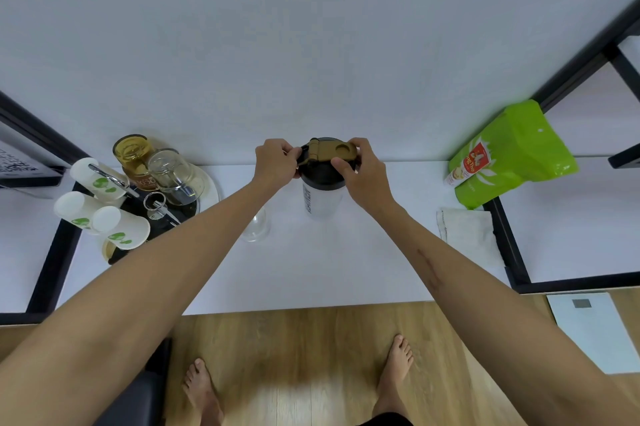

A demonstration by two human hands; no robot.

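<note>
Brown-capped lid (pixel 330 150) on shaker bottle (pixel 322 198): left grip (pixel 275 162), right grip (pixel 363 172) pinch it; clear glass (pixel 257 228) just beside bottle.

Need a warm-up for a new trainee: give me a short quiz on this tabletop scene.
1. Multiple choice: what do the left hand and right hand grip? A) a paper cup B) the lid of the bottle C) a spoon
2. True or false: the green bag stands on the person's left of the bottle.
3. Fill in: the folded ____ lies on the table, nearer the person than the green bag.
Key: 1 B; 2 false; 3 cloth.
</note>
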